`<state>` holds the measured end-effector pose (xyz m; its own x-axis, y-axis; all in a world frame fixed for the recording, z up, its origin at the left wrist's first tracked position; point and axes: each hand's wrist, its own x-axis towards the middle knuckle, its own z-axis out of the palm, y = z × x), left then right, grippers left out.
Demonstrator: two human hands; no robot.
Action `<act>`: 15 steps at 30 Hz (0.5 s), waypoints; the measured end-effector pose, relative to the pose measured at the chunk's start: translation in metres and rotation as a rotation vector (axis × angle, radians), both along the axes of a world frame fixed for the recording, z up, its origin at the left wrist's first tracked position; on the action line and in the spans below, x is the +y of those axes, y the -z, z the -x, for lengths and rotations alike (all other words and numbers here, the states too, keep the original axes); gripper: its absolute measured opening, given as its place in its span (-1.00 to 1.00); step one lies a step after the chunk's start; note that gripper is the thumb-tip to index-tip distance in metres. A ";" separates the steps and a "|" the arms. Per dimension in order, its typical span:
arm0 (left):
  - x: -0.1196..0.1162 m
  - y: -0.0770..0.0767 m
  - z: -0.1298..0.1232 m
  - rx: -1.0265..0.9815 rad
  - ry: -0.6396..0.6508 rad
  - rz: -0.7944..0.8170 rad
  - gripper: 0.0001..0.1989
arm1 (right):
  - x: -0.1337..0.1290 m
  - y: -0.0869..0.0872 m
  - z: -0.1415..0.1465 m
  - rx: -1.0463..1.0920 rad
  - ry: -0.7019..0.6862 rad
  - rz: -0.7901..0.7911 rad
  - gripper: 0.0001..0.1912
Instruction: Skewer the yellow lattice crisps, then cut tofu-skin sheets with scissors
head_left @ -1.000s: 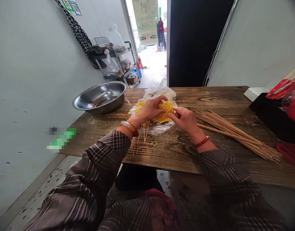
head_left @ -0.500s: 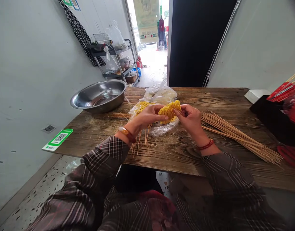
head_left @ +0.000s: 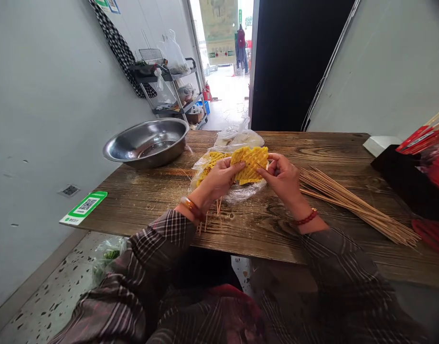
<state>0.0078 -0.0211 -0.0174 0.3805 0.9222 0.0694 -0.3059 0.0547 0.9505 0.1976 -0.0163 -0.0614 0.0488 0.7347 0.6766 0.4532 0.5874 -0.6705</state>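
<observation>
A flat, yellow, bumpy piece of food is held up over the table, its face turned toward me. My left hand grips its left edge, thumb in front. At its right side, my right hand is closed on the edge with thumb and fingers pinched; a skewer in those fingers cannot be made out for sure. Behind and to the left, more yellow pieces lie on a clear plastic bag. Several thin wooden sticks poke out beneath my left wrist.
A large steel basin stands at the table's back left. Right of my hands lies a bundle of bamboo skewers. A black box with red packets is at the far right, and a green code card at the left edge.
The yellow piece has been turned and opened out, so its broad face now shows. My left thumb has shifted up along it; my right hand stays at its right edge.
</observation>
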 end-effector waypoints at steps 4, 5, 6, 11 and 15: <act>0.001 -0.005 0.004 -0.136 -0.108 0.142 -0.78 | -0.001 0.003 -0.001 -0.021 -0.051 0.006 -0.62; 0.002 -0.005 0.005 -0.155 -0.132 0.171 -0.77 | -0.002 0.003 -0.001 -0.035 -0.053 -0.002 -0.66; 0.003 -0.005 0.006 -0.171 -0.153 0.194 -0.76 | -0.003 0.002 -0.001 -0.058 -0.049 -0.016 -0.71; 0.009 -0.001 0.006 -0.218 -0.224 0.238 -0.72 | -0.011 -0.004 0.001 -0.239 -0.018 -0.130 -0.81; 0.017 0.004 0.006 -0.231 -0.248 0.252 -0.72 | -0.019 -0.009 0.005 -0.371 0.014 -0.186 -0.73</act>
<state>0.0021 -0.0042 -0.0210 0.1456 0.9829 -0.1127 -0.5422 0.1745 0.8219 0.1930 -0.0354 -0.0525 -0.2137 0.5992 0.7716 0.6532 0.6750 -0.3432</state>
